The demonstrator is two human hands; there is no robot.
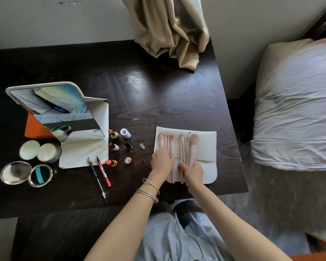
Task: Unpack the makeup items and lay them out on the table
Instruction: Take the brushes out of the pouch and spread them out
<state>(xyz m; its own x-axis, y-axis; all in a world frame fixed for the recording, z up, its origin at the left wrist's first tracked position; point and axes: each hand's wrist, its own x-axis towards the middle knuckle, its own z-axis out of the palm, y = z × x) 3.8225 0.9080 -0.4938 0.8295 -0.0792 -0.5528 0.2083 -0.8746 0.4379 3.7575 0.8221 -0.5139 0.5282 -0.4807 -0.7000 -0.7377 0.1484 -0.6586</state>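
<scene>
Both forearms are reaching forward over the dark surface (158,95), palms down on the open cream brush pouch (205,147). The left hand (161,160) is curling its grip around the left cluster of pink makeup brushes (167,142), while the right hand (192,171) is grasping the handles of the right cluster (191,146). Lipsticks (113,147) are standing left of the left grip.
</scene>
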